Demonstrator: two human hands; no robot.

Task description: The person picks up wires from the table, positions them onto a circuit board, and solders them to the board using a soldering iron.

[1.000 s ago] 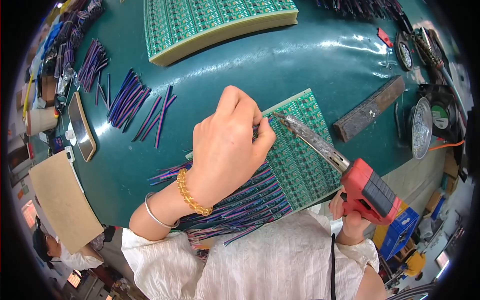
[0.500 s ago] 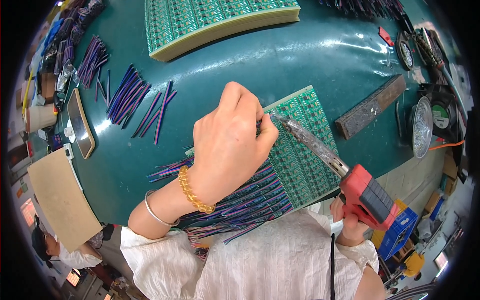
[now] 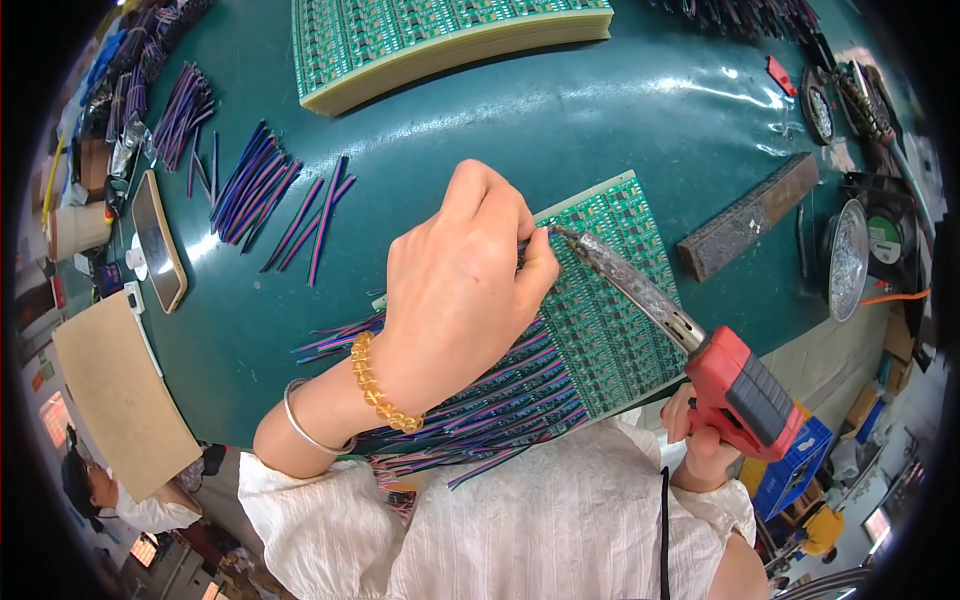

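Observation:
A green circuit board panel (image 3: 612, 300) lies on the bench in front of me, with rows of small parts. Many thin purple, blue and black wires (image 3: 500, 400) run from its left half towards me. My left hand (image 3: 460, 270) is closed in a pinch over the panel's upper edge. Between its fingertips a wire shows, mostly hidden by the hand. In my right hand (image 3: 700, 445) is the red and black grip of a soldering iron (image 3: 745, 390). Its dark tip meets the panel right beside my left fingertips.
A thick stack of panels (image 3: 460, 60) stands at the far side. Loose wires (image 3: 255, 190) and a phone (image 3: 160, 240) lie left. On the right are a dark metal bar (image 3: 750, 215), a metal dish (image 3: 846, 260) and a fan (image 3: 885, 235). Another person (image 3: 120, 490) sits lower left.
The view has shifted slightly. Both hands keep nearly the same place, and the iron's tip stays close to my left fingertips.

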